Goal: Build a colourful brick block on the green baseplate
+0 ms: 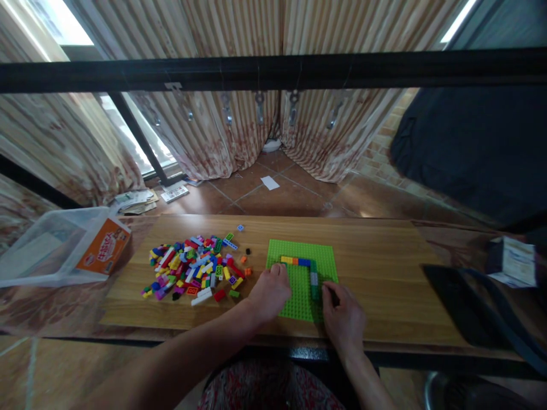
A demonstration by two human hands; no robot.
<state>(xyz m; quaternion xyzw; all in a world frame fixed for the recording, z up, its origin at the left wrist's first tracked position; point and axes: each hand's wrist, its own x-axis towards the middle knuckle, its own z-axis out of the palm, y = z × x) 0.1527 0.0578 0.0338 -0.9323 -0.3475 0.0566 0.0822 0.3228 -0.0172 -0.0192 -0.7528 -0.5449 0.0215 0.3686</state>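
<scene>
A green studded baseplate (pixel 299 296) lies on the wooden board. On it, toy bricks form a corner: a yellow brick (pixel 286 260), an orange brick (pixel 295 261) and a blue brick (pixel 304 262) run along the back, and dark green bricks (pixel 315 291) with a grey brick (pixel 314 278) between them come down the right side. My left hand (pixel 270 290) is closed at the plate's left edge, fingertips pressed down near the yellow brick; whatever is under them is hidden. Over the right edge, my right hand (pixel 344 316) has curled fingers near the green bricks; its contents cannot be made out.
A heap of mixed toy bricks (pixel 192 265) covers the left of the wooden board (pixel 384 273). Beyond it stands a clear plastic bin (pixel 55 245) with an orange label. A dark strap-like object (pixel 470 307) lies at the right. A black rail (pixel 273 73) crosses behind.
</scene>
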